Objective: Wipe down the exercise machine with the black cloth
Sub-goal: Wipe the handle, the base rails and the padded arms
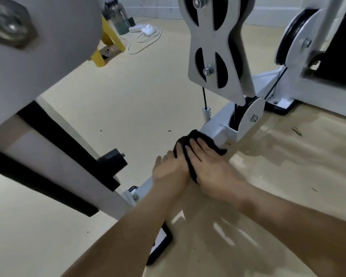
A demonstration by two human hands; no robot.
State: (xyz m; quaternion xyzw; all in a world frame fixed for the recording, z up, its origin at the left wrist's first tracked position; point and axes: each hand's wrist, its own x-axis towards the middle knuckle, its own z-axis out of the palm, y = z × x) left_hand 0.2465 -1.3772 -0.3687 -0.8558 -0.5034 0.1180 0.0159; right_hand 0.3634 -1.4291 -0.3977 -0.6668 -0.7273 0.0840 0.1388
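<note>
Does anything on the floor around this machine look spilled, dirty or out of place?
Yes. Right of the white base beam, the floor shows a shiny, wet-looking patch with dark specks. Farther back, a white cable lies loose beside a bottle.

Black cloth (190, 142), white machine frame (216, 130) — yellow stand (108, 41), seemingly beige floor (138, 100).
</note>
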